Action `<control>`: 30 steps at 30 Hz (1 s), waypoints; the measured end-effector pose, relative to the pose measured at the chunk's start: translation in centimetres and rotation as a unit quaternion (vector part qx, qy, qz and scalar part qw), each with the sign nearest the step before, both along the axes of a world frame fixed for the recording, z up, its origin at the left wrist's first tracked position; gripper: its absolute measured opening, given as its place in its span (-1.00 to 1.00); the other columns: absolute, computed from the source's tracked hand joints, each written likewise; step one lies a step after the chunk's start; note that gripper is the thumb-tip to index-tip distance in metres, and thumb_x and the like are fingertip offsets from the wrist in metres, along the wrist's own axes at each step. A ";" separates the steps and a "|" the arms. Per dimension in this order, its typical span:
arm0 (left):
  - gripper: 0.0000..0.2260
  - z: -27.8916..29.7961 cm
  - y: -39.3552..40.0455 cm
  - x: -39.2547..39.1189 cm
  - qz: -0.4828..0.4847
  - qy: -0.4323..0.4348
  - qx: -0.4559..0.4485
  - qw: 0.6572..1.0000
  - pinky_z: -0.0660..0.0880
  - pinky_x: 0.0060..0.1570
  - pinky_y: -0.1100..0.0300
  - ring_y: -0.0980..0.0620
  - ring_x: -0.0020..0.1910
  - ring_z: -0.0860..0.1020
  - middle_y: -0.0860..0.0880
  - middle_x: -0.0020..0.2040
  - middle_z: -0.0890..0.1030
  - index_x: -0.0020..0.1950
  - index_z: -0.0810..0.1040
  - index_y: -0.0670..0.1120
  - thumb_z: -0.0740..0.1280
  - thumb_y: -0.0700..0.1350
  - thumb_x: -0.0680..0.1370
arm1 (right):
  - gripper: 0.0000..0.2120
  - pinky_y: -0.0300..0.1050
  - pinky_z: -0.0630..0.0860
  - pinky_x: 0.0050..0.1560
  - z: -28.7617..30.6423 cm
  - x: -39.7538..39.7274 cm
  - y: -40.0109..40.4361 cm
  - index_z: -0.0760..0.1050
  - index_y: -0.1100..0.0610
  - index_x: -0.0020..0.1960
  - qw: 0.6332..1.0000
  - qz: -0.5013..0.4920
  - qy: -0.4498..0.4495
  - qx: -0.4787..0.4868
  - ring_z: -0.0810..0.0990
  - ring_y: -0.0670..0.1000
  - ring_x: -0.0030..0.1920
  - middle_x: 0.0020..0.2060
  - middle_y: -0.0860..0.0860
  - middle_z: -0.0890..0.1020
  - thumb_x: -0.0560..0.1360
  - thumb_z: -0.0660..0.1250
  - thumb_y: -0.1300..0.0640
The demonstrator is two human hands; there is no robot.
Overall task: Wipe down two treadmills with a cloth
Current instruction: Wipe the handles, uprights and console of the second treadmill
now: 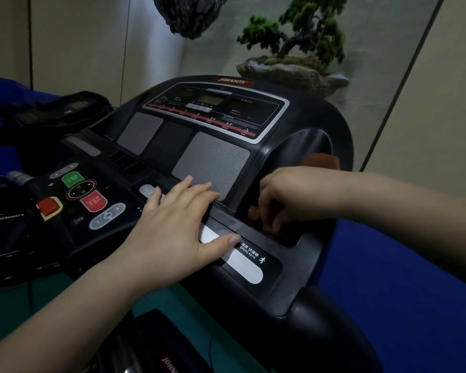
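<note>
Two hands on treadmill console (253,122) | left hand (172,224) flat, fingers straight | right hand (288,197) fingers curled gripping reddish cloth (320,161)

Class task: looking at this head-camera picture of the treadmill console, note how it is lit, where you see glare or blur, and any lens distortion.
Head view: dim, bluish light overall; a soft highlight sits on the glossy black console; the right hand and the reddish cloth it grips are smeared by motion blur, the flat left hand is sharper; wall lines lean, a wide-angle effect; the bonsai behind looks soft.
</note>
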State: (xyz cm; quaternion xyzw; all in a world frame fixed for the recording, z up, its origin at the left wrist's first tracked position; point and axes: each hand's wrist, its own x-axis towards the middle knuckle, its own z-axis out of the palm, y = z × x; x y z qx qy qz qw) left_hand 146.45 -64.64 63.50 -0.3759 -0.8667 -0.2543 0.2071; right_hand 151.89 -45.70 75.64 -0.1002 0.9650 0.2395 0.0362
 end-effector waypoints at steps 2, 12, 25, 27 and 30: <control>-0.18 0.1 -0.1 0.0 0.002 -0.004 0.000 1.000 -0.18 0.49 -0.07 0.22 0.51 -0.17 0.28 0.51 0.04 0.48 0.12 0.21 -0.17 0.54 0.28 | -0.71 -0.01 0.46 0.11 0.8 0.2 0.6 0.56 -0.24 0.06 0.997 0.007 0.033 0.069 0.47 -0.05 0.11 0.01 -0.15 0.50 0.35 0.43 -0.19; -0.12 0.1 0.2 0.1 0.001 -0.004 0.006 1.000 -0.17 0.48 -0.06 0.23 0.50 -0.12 0.30 0.48 0.09 0.45 0.16 0.23 -0.24 0.59 0.23 | -0.72 -0.10 0.37 0.06 2.8 -0.4 2.6 0.63 -0.18 0.03 0.994 0.046 0.100 -0.007 0.42 -0.03 0.07 -0.08 -0.14 0.38 0.32 0.51 -0.05; -0.19 0.3 0.2 0.1 -0.004 -0.013 0.011 1.000 -0.17 0.48 -0.06 0.23 0.50 -0.10 0.29 0.48 0.12 0.43 0.20 0.22 -0.14 0.54 0.27 | -0.73 -0.06 0.25 -0.01 4.2 -0.9 4.1 0.59 -0.27 0.02 0.980 0.071 0.184 0.014 0.28 -0.01 0.06 0.00 -0.11 0.29 0.33 0.47 -0.14; -0.18 0.3 0.2 0.1 -0.002 -0.012 0.006 1.000 -0.17 0.48 -0.05 0.23 0.50 -0.11 0.30 0.48 0.11 0.44 0.19 0.22 -0.16 0.56 0.27 | -0.76 -0.03 0.29 -0.01 4.1 -1.1 4.6 0.62 -0.23 -0.04 0.971 0.065 0.227 -0.027 0.29 0.04 0.05 -0.02 -0.08 0.30 0.30 0.51 -0.09; -0.18 0.4 0.3 0.3 0.005 -0.020 0.006 1.000 -0.16 0.49 -0.07 0.22 0.50 -0.11 0.28 0.49 0.10 0.44 0.18 0.21 -0.17 0.55 0.27 | -0.77 0.02 0.41 -0.09 2.6 -2.0 4.5 0.65 -0.10 -0.08 0.959 0.160 0.226 -0.054 0.29 0.03 -0.04 -0.07 -0.06 0.29 0.28 0.55 0.02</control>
